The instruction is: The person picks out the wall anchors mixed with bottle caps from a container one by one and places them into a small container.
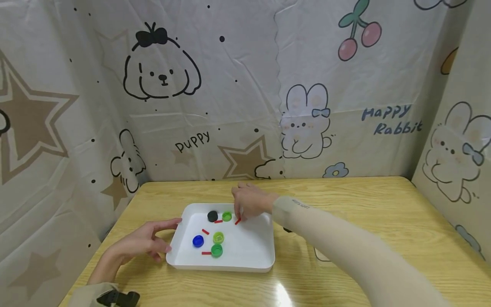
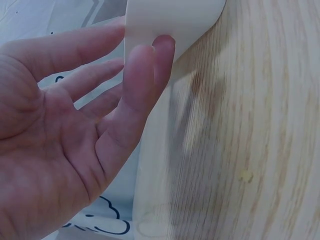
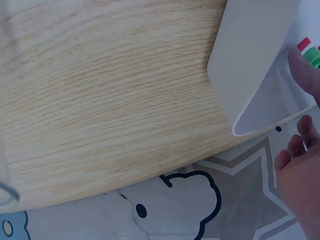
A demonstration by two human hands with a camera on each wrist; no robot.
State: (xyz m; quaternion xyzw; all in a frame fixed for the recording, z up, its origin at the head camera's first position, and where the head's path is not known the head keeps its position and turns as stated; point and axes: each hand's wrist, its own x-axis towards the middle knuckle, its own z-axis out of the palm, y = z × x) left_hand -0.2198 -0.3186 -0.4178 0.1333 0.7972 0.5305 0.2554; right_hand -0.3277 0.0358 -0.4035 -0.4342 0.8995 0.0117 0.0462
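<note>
A white tray (image 1: 249,249) lies on the wooden table. In it are several red sticks (image 1: 206,232) and several round caps: blue (image 1: 198,241), black (image 1: 212,216), and others in shades of green (image 1: 216,250). At the tray's back right, my right hand (image 1: 251,202) reaches down over the rim and pinches a short red stick (image 3: 303,44), which shows past the thumb; the index finger is largely hidden. My left hand (image 1: 142,241) touches the tray's left side with extended fingers, and its fingertips (image 2: 164,50) rest against the white wall.
A printed cloth (image 1: 230,85) hangs behind the table and at both sides. To the tray's right, a pale flat item with a dark outline (image 1: 322,255) is partly covered by the right sleeve (image 1: 337,238). Bare wood (image 1: 215,290) lies before the tray.
</note>
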